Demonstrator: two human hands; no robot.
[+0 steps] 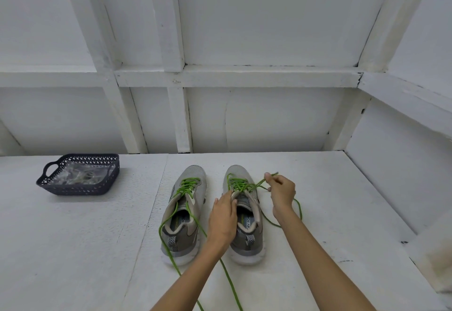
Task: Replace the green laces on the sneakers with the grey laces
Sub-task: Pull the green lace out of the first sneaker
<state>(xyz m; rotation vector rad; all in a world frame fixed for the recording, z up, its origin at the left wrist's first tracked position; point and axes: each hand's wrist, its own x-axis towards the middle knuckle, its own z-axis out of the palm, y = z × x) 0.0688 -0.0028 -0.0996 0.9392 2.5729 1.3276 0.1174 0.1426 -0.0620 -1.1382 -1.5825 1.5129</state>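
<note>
The bright green cord lace [238, 184] of the right grey mesh sneaker [244, 246] is partly loosened. We see the right hand [281, 192] pinching one strand of it just beside the shoe's outer edge, and the rest of that strand loops over the white table [73, 249] past the wrist. The left hand [223, 217] rests with fairly straight fingers on this sneaker's tongue and inner collar. The left grey sneaker [181, 237] stands just beside it, toes away from us, its own green lace [187, 184] untied and trailing towards us. Well apart, far left, sits a dark perforated plastic basket [78, 189] holding a clear plastic bag [80, 175]. We cannot make out what is in the bag.
</note>
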